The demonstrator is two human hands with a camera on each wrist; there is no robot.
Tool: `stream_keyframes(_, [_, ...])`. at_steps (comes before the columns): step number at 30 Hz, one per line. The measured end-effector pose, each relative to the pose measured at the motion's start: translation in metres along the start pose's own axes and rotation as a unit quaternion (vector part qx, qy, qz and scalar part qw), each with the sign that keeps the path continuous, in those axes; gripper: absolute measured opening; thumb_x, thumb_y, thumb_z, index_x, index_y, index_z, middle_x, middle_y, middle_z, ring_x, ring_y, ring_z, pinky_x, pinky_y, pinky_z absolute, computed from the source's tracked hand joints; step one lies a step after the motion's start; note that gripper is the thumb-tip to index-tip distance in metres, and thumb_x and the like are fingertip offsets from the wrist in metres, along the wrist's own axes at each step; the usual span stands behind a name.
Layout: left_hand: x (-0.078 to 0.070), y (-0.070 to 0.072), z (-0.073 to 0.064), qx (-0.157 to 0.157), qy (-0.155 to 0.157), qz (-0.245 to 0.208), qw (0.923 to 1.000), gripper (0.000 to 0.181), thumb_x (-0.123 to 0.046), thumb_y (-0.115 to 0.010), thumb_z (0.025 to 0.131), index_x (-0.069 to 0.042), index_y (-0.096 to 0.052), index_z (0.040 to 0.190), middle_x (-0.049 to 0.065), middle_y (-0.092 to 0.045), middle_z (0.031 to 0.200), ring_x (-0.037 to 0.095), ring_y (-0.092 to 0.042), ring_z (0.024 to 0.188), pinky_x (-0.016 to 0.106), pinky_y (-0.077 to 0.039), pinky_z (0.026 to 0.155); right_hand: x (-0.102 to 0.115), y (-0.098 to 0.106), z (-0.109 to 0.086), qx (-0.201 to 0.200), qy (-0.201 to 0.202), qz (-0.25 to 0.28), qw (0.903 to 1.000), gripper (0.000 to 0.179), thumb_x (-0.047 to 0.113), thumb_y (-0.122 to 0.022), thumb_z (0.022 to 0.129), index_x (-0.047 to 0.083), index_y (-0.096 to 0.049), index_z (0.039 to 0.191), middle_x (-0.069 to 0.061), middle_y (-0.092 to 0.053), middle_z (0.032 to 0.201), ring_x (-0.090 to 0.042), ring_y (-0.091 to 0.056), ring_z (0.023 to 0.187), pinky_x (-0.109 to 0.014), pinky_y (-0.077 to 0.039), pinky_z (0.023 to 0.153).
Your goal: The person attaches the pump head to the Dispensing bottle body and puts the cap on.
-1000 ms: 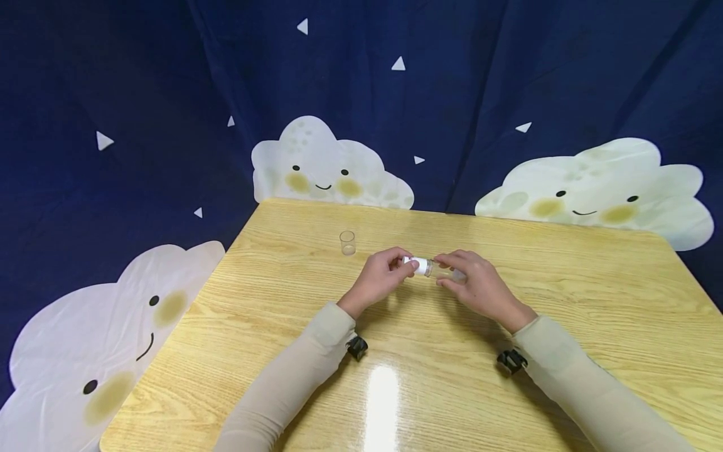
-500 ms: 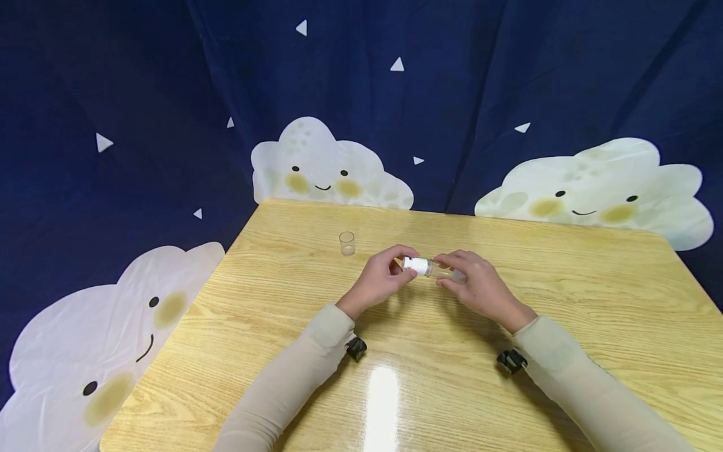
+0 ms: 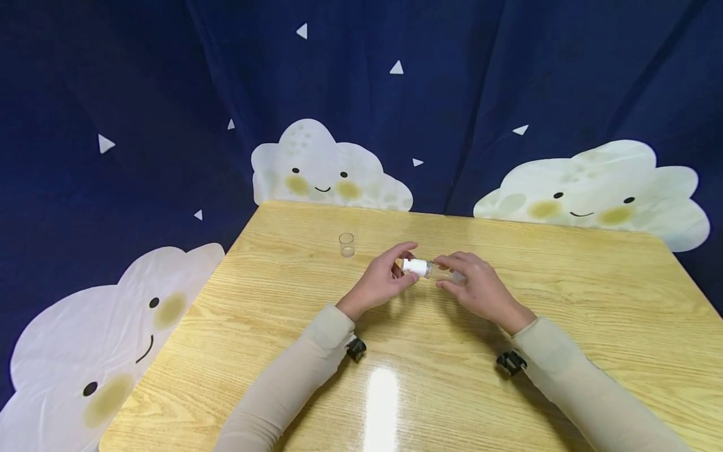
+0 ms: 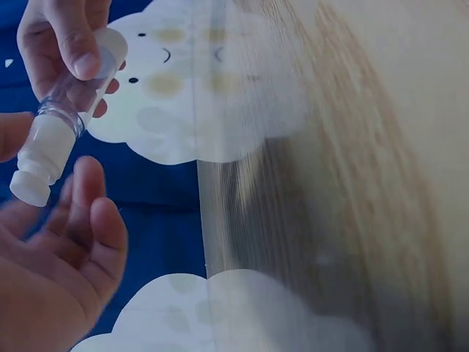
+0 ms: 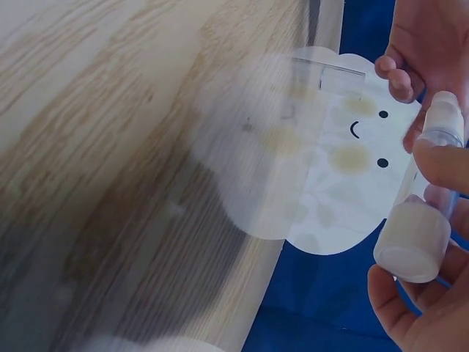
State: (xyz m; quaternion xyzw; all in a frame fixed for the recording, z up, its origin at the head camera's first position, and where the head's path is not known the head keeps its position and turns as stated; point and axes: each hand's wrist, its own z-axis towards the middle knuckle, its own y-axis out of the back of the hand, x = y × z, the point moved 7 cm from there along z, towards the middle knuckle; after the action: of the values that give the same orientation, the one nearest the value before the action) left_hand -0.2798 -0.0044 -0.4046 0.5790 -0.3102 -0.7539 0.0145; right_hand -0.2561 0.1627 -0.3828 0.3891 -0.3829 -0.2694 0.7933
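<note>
A small clear pump bottle (image 3: 416, 267) with a white top lies sideways in the air between the two hands, its white end to the left. The right hand (image 3: 482, 289) grips the clear body, thumb on one side and fingers on the other. Around the white top, the left hand (image 3: 375, 282) has its fingers spread loosely, the index finger lifted away and the thumb close against the collar. In the left wrist view the left fingers (image 4: 95, 194) stand apart from the white nozzle. The right wrist view shows the bottle's whitish base (image 5: 414, 238) toward the camera.
A clear cylindrical cap (image 3: 347, 245) stands on the wooden table (image 3: 294, 301), behind and left of the hands. A dark blue curtain (image 3: 361, 81) with smiling clouds hangs along the far and left table edges.
The left hand's fingers have loosened and spread from the bottle's white top, the index finger rising. The right hand and the bottle have stayed nearly where they were.
</note>
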Motion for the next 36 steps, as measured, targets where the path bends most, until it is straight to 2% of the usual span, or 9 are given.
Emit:
stream_keyframes(3, [0.0038,0.0036,-0.0001,-0.021,0.030,0.013,0.9992,0.052,-0.035,-0.059,0.099,-0.014,-0.046,0.146,0.007,-0.061,0.127,0.015,-0.056,0.077,0.023,-0.048,0.067,0.0005,0.0004,0.0002,-0.003,0.001,0.001,1.0000,0.039,0.013,-0.081,0.082,0.008,-0.070,0.119,-0.009,-0.072,0.105,-0.024,-0.064,0.091,-0.042,-0.053,0.077])
stream_keyframes(5, [0.0058,0.0061,-0.0011,-0.035,0.045,0.017,0.9982,0.048,-0.042,-0.056,0.099,-0.014,-0.054,0.139,0.005,-0.063,0.121,0.014,-0.057,0.079,0.025,-0.049,0.068,0.0009,0.0006,0.0002,-0.005,0.001,0.002,1.0000,0.038,0.013,-0.081,0.082,0.007,-0.070,0.119,-0.010,-0.072,0.104,-0.024,-0.064,0.091,-0.042,-0.053,0.076])
stream_keyframes(10, [0.0053,0.0063,-0.0010,-0.042,0.035,0.024,0.9982,0.033,-0.037,-0.062,0.097,-0.011,-0.068,0.117,0.003,-0.066,0.093,0.011,-0.057,0.076,0.022,-0.047,0.064,0.0016,0.0004,-0.0007,-0.005,0.004,0.003,1.0000,0.039,0.013,-0.081,0.082,0.007,-0.070,0.120,-0.009,-0.072,0.104,-0.023,-0.063,0.090,-0.041,-0.053,0.075])
stream_keyframes(14, [0.0049,0.0047,-0.0001,-0.041,0.025,0.018,0.9987,0.028,-0.031,-0.065,0.096,-0.009,-0.070,0.113,0.000,-0.060,0.082,0.009,-0.053,0.070,0.020,-0.044,0.060,0.0013,-0.0003,-0.0016,-0.002,0.006,0.004,1.0000,0.040,0.013,-0.080,0.083,0.007,-0.070,0.121,-0.010,-0.072,0.105,-0.023,-0.064,0.091,-0.041,-0.054,0.076])
stream_keyframes(30, [0.0047,0.0048,-0.0012,-0.040,0.025,0.010,0.9988,0.026,-0.029,-0.066,0.095,-0.011,-0.069,0.113,0.001,-0.060,0.087,0.009,-0.052,0.068,0.019,-0.043,0.058,0.0005,-0.0029,-0.0013,0.002,0.007,0.004,1.0000,0.041,0.014,-0.080,0.083,0.008,-0.069,0.122,-0.009,-0.072,0.104,-0.023,-0.065,0.091,-0.042,-0.054,0.077])
stream_keyframes(36, [0.0047,0.0046,-0.0034,-0.027,0.019,0.014,0.9994,0.029,-0.026,-0.065,0.096,-0.013,-0.065,0.122,0.004,-0.065,0.098,0.009,-0.052,0.066,0.020,-0.043,0.056,0.0012,-0.0043,-0.0006,0.005,0.006,0.008,0.9999,0.040,0.013,-0.079,0.084,0.007,-0.069,0.122,-0.010,-0.072,0.102,-0.024,-0.066,0.091,-0.043,-0.055,0.077])
